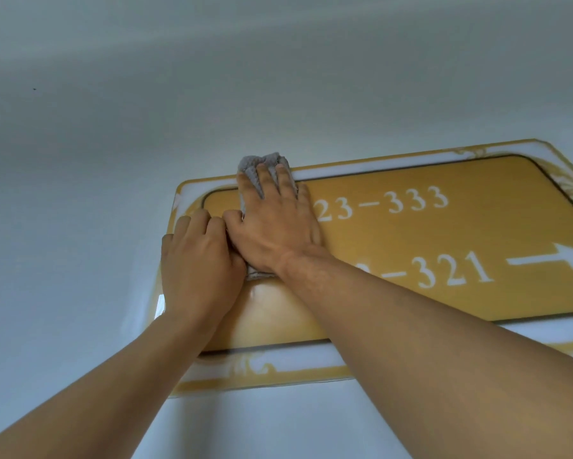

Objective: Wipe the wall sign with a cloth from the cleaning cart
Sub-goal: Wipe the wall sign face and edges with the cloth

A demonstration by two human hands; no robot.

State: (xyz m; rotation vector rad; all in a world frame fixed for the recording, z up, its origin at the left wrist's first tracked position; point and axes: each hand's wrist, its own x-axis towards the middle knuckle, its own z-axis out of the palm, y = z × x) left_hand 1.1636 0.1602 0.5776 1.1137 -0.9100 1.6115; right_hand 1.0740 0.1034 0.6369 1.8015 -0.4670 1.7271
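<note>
A gold wall sign with white room numbers, a white arrow and an ornate white-and-gold border hangs on the wall above me. My right hand lies flat on its upper left part, pressing a grey cloth against the sign; the cloth shows above my fingertips and below my palm. My left hand rests on the sign just left of the right hand, fingers curled, touching the cloth's edge near the right thumb. Most of the cloth is hidden under the right hand.
A plain pale wall surrounds the sign on all sides. Both my bare forearms reach up from the bottom of the view. The cleaning cart is out of sight.
</note>
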